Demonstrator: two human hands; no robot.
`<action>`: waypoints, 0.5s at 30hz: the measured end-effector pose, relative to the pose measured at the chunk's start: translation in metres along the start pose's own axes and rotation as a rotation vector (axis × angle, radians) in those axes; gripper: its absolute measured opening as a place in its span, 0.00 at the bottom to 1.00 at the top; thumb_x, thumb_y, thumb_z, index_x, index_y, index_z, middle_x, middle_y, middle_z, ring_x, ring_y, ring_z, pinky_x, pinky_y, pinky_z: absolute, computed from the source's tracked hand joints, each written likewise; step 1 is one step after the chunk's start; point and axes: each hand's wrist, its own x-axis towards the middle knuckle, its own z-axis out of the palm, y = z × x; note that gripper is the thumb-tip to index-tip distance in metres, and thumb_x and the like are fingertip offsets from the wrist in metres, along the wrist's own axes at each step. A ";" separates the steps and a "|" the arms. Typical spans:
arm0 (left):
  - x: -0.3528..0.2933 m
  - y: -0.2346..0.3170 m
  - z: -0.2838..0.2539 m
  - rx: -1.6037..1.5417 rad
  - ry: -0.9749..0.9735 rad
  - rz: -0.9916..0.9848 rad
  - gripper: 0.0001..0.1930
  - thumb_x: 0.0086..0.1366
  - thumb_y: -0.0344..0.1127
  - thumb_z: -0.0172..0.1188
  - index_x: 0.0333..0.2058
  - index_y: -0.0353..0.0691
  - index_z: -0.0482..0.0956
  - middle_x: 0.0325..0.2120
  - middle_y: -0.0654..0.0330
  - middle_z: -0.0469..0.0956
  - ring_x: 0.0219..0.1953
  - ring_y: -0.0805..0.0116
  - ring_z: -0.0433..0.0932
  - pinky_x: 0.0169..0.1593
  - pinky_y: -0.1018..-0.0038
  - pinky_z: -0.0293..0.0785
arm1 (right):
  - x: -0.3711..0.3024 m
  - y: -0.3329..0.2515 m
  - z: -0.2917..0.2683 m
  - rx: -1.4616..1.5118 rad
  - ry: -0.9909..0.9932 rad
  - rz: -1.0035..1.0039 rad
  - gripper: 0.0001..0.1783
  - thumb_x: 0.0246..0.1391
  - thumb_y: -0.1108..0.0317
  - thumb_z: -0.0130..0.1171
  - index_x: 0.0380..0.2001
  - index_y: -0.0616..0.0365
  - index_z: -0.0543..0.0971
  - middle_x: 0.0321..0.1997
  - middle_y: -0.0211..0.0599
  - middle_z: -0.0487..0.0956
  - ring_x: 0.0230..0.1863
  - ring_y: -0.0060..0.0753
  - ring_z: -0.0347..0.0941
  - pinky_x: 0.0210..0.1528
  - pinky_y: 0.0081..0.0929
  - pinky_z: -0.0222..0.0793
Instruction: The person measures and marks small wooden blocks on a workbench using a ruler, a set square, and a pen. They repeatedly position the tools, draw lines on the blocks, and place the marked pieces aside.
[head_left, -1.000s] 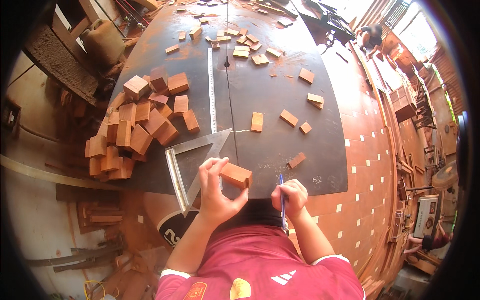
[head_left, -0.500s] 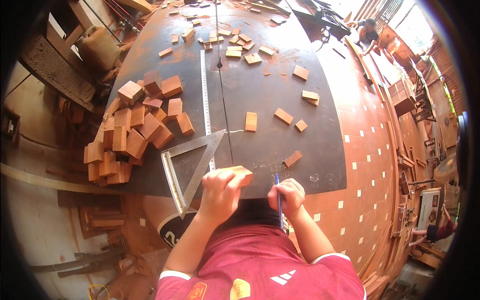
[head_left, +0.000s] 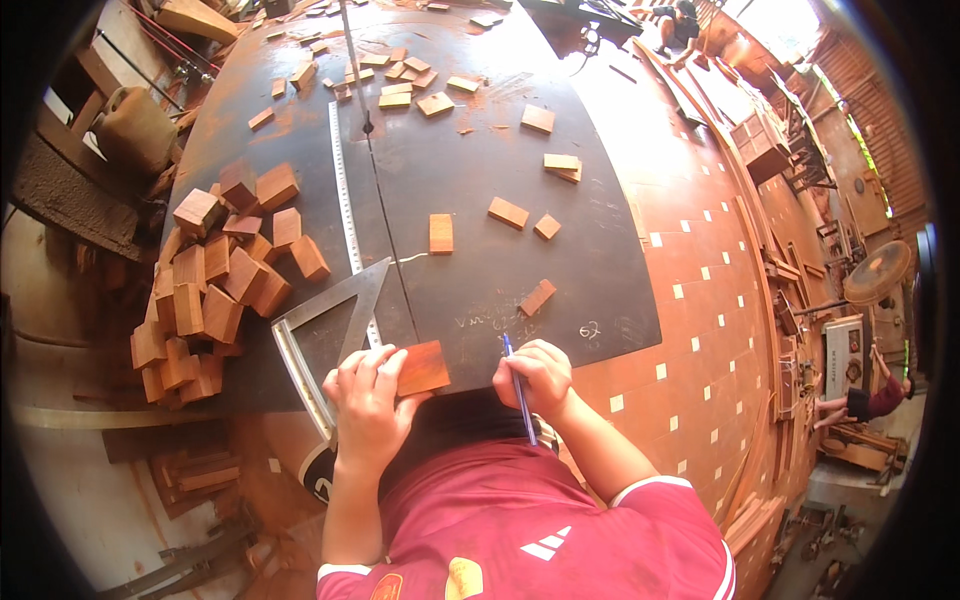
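Note:
My left hand (head_left: 368, 402) is closed on a reddish wooden block (head_left: 424, 367) at the near edge of the dark table (head_left: 470, 290); its broad face shows. Off to its right, my right hand (head_left: 538, 377) grips a blue pen (head_left: 520, 393), point up and away from me. A metal set square (head_left: 330, 310) lies just beyond my left hand, partly over a long steel ruler (head_left: 345, 200). A single block (head_left: 538, 297) rests beyond the pen, near faint chalk marks.
A heap of wooden blocks (head_left: 222, 268) covers the table's left side. Several thin offcuts (head_left: 436, 104) are scattered toward the far end, amid sawdust. A slot (head_left: 385, 200) runs lengthwise through the tabletop. Tiled floor (head_left: 690, 300) lies to the right; two other people are farther off there.
My left hand has turned the wooden block so its broad face shows. The view has swung, shifting the table leftward. My right hand still holds the pen, now tilted more.

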 end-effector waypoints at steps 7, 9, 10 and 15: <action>-0.009 -0.015 -0.021 -0.092 0.199 -0.151 0.28 0.52 0.37 0.80 0.51 0.39 0.81 0.50 0.53 0.81 0.52 0.51 0.79 0.58 0.59 0.71 | 0.001 -0.002 0.001 0.012 0.008 -0.001 0.14 0.43 0.82 0.67 0.35 0.61 0.76 0.22 0.35 0.77 0.21 0.39 0.77 0.26 0.31 0.76; -0.023 -0.033 -0.020 -0.139 0.286 -0.272 0.20 0.55 0.33 0.77 0.46 0.38 0.82 0.44 0.53 0.82 0.42 0.55 0.80 0.49 0.64 0.75 | 0.000 -0.002 0.001 0.005 0.000 -0.001 0.15 0.43 0.82 0.67 0.36 0.61 0.76 0.22 0.35 0.77 0.20 0.38 0.77 0.26 0.31 0.76; -0.023 -0.030 -0.024 -0.123 0.322 -0.365 0.13 0.58 0.31 0.75 0.39 0.37 0.83 0.36 0.56 0.81 0.33 0.61 0.78 0.39 0.68 0.76 | 0.000 -0.001 0.001 0.007 0.003 -0.013 0.16 0.43 0.83 0.67 0.36 0.61 0.76 0.22 0.34 0.77 0.20 0.38 0.77 0.26 0.31 0.76; -0.023 -0.025 -0.018 -0.062 0.269 -0.361 0.09 0.58 0.31 0.75 0.34 0.37 0.83 0.31 0.57 0.80 0.26 0.63 0.75 0.32 0.68 0.74 | 0.001 -0.003 0.004 0.002 -0.012 -0.027 0.15 0.42 0.84 0.64 0.35 0.61 0.75 0.20 0.34 0.75 0.19 0.37 0.76 0.26 0.30 0.75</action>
